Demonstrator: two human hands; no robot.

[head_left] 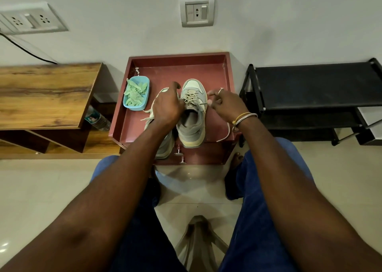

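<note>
The sneaker I am working on stands toe-away on the red tray, between my two hands. Its lace already criss-crosses most of the way up the eyelets, so I judge the threading largely done. The top is not drawn tight and no knot or bow shows.

My left hand is curled round the sneaker's near-side collar, fingertips at the uppermost crossing. My right hand, just beyond the shoe's far side, pinches one free end of the lace, which loops over a finger and trails down towards my wrist.

What is left, I think, is pulling the slack through, finishing the top holes and tying off.

Under my left forearm sits the second sneaker, laces loose, probably waiting its turn. Outside the left hand is a blue tub of green pieces, then a wooden bench. Outside the right hand is a black rack.
</note>
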